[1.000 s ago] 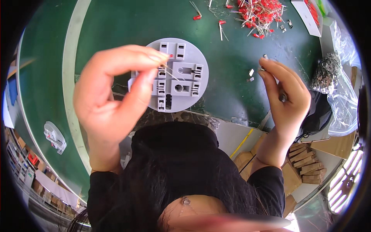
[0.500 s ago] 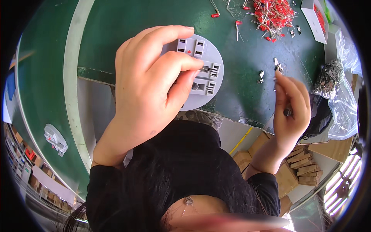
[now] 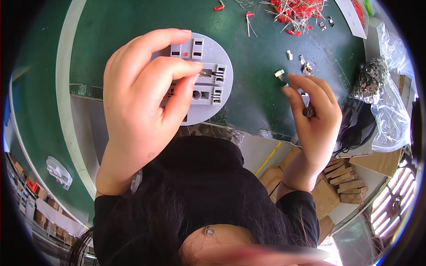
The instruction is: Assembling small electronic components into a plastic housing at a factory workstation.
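Note:
A round grey plastic base (image 3: 225, 57) with slotted blocks and a small red spot lies at the table's front edge. Over its left half is my left hand (image 3: 137, 84), thumb and index finger pinched together above a slotted block. A bit of metal (image 3: 207, 72) shows by those fingertips; what they grip is too small to name. My right hand (image 3: 317, 113) curls around a dark round-ended rod (image 3: 309, 111), seen nearly end-on. Its thumb and index tip are slightly apart, beside a small metal clip (image 3: 279, 73). Several similar metal clips (image 3: 307, 68) lie just beyond.
A heap of red components with wire leads (image 3: 299, 11) lies at the far right, near a white box (image 3: 351, 17). Clear plastic bags (image 3: 392, 119) and a crumpled silvery bundle (image 3: 369, 82) stand right. Another grey part (image 3: 59, 173) sits on the left green surface.
The whole view has shifted, so the table's things sit further left. My right thumb and index finger have parted from their pinch, a little nearer me among the clips. My left hand keeps its pinch.

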`<state>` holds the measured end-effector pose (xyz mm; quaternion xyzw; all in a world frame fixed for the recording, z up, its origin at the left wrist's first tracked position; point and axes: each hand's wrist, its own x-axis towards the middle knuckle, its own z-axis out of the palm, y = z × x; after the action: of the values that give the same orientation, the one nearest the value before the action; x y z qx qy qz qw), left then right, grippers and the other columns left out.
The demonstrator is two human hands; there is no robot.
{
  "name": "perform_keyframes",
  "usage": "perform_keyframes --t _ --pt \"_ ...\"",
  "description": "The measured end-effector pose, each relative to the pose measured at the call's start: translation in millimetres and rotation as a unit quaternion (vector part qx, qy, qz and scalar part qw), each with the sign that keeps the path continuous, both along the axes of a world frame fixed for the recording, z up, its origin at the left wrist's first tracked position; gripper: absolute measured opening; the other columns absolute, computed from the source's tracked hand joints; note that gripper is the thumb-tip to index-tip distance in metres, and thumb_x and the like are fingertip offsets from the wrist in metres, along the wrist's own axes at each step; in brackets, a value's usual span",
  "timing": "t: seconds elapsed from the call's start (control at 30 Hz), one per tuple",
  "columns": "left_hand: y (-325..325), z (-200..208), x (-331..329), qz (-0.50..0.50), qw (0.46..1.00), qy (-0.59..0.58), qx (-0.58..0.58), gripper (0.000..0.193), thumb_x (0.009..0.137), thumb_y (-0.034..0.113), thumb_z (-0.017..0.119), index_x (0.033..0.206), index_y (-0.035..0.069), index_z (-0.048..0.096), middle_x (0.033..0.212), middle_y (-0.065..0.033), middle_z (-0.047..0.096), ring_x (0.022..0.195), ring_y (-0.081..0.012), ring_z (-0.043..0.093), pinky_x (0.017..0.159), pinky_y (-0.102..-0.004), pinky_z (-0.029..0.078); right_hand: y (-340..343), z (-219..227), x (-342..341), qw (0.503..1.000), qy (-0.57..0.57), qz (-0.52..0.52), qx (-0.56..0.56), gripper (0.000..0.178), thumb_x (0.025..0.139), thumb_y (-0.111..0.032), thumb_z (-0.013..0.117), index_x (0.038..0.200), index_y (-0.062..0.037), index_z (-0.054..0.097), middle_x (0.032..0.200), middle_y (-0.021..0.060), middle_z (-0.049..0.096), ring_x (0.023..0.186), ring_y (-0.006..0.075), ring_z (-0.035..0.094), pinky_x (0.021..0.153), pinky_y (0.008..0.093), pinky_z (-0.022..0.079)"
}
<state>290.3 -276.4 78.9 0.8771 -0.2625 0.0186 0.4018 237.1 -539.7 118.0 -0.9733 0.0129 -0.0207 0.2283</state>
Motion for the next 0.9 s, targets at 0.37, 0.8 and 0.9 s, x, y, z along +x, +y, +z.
perform_keyframes --t 0.37,0.8,0.9 --pt "2 3 0 0.009 1.0 -0.015 -0.006 0.016 0.082 -0.01 0.072 0.094 -0.001 0.07 0.126 -0.0161 0.063 0.096 -0.0181 0.068 0.076 -0.0256 0.057 17 4 12 0.983 -0.043 0.107 -0.143 0.019 0.08 -0.012 0.079 0.099 -0.0131 0.075 0.093 0.0004 0.069 0.069 0.0194 0.065 0.062 0.0327 0.046" --pt "7 10 -5 0.027 0.999 -0.023 0.01 0.015 0.081 -0.01 0.073 0.092 0.001 0.071 0.124 -0.0145 0.063 0.103 -0.0207 0.065 0.073 -0.0274 0.058 16 -3 10 0.985 -0.045 0.108 -0.129 0.025 0.076 -0.005 0.076 0.099 -0.0114 0.07 0.099 0.001 0.07 0.068 0.0208 0.064 0.061 0.032 0.046" --pt "11 13 -1 0.006 0.997 -0.051 0.05 0.016 0.081 -0.009 0.073 0.093 0.001 0.071 0.124 -0.0136 0.063 0.102 -0.0207 0.064 0.073 -0.0276 0.058 20 -4 10 0.988 -0.048 0.102 -0.105 0.025 0.075 -0.002 0.075 0.098 -0.0108 0.07 0.097 0.0018 0.07 0.067 0.0213 0.064 0.06 0.0314 0.046"
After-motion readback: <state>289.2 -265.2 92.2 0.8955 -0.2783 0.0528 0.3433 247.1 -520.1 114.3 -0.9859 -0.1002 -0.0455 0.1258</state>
